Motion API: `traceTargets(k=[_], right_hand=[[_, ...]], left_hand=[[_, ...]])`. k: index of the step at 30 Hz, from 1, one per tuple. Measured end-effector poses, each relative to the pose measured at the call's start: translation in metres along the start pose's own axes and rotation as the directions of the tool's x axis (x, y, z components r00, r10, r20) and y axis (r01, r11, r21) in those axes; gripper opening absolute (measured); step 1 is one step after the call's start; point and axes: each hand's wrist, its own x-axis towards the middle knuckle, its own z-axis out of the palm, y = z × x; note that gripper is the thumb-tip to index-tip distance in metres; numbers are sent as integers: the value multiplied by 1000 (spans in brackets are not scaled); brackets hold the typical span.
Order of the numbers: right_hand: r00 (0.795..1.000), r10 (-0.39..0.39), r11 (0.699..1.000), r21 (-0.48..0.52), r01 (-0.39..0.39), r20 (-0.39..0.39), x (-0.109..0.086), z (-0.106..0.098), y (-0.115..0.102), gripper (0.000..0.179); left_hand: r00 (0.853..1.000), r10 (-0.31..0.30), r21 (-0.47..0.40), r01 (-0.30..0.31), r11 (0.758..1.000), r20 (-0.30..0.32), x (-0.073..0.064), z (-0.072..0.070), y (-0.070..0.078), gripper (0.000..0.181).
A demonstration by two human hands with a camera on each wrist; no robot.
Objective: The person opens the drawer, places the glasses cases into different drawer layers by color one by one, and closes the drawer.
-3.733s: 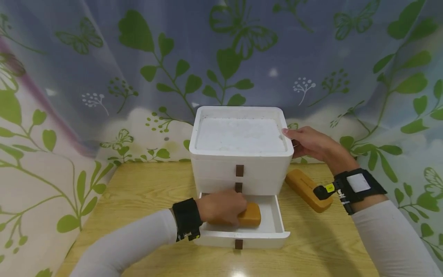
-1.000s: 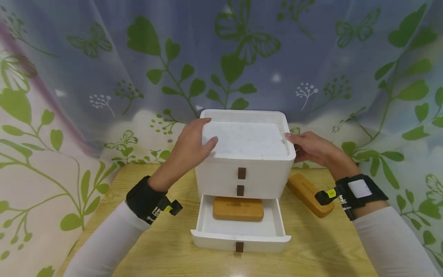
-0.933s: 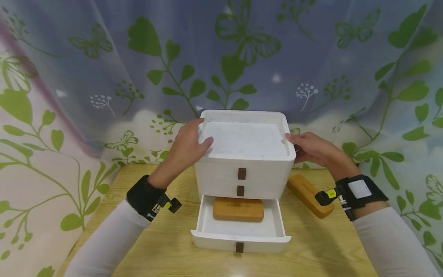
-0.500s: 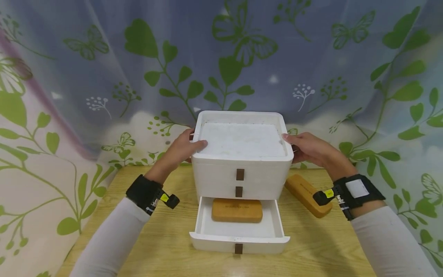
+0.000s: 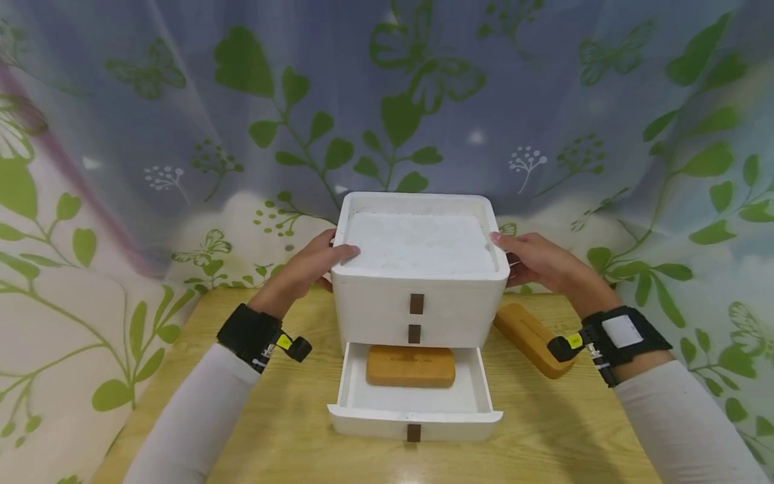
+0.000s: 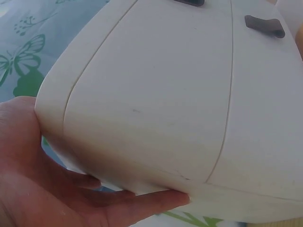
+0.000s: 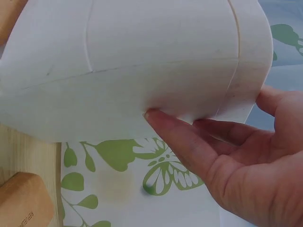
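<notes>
A white desktop drawer unit (image 5: 423,245) with a shallow tray top stands on the table. My left hand (image 5: 304,267) grips its left side, thumb over the top rim; in the left wrist view several fingers (image 6: 142,204) lie along the side wall. Opposite, my right hand (image 5: 544,262) grips the right side, thumb on the rim and fingertips (image 7: 158,120) on the wall in the right wrist view. The bottom drawer (image 5: 417,427) is pulled out, with an orange-brown glasses case (image 5: 411,368) lying across its back part. The two drawers above it are closed.
A second orange-brown glasses case (image 5: 533,339) lies slanted on the wooden table (image 5: 266,403), right of the unit and below my right hand. Behind and at both sides hangs a leaf-and-butterfly patterned curtain (image 5: 314,81), close to the unit's back.
My left hand has let go of the glasses case in the drawer, risen to the unit's upper left side and taken hold there. My right hand has stayed at the right rim.
</notes>
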Motion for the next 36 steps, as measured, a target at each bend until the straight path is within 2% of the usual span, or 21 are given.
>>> traceTargets(k=[4,8,12,14,17,20,23,25,27,31,33,36], right_hand=[[1000,-5,1000,-26,5,-7,-1,1,5,81],[1000,-10,998,-64,8,-26,-4,3,15,87],[997,0,979,-204,-16,-77,-5,3,30,89],[994,2,947,-318,-39,-114,-5,3,38,84],[988,2,873,-481,-78,-155,-3,4,52,79],[984,31,815,-566,-126,-174,-2,6,69,88],[982,62,786,-597,-157,-176,0,9,87,99],[981,75,775,-609,-171,-180,1,10,100,101],[981,51,776,-611,-157,-187,0,12,112,98],[979,63,792,-587,-168,-195,-1,15,131,81],[978,94,793,-579,-187,-188,-1,17,136,76],[972,148,775,-588,-229,-183,-1,18,143,73]], left_hand=[[1000,-7,7,7,1000,1,0,-1,-2,79],[1000,11,-6,-10,1000,14,-1,0,-4,78],[999,30,-18,-30,999,16,-2,1,-6,77],[999,32,-21,-31,999,16,-1,2,-5,77],[1000,28,-26,-28,999,12,-1,2,-4,76],[1000,29,-34,-29,999,7,-2,2,-3,74],[999,34,-34,-34,999,2,-3,2,-3,74],[999,36,-33,-36,999,1,-2,2,-2,74],[999,35,-34,-35,999,0,-2,2,-2,74],[1000,30,-38,-30,999,0,-1,3,-3,74],[1000,29,-36,-29,999,-4,-1,3,-3,74],[1000,27,-33,-27,999,-10,-1,3,-4,74]])
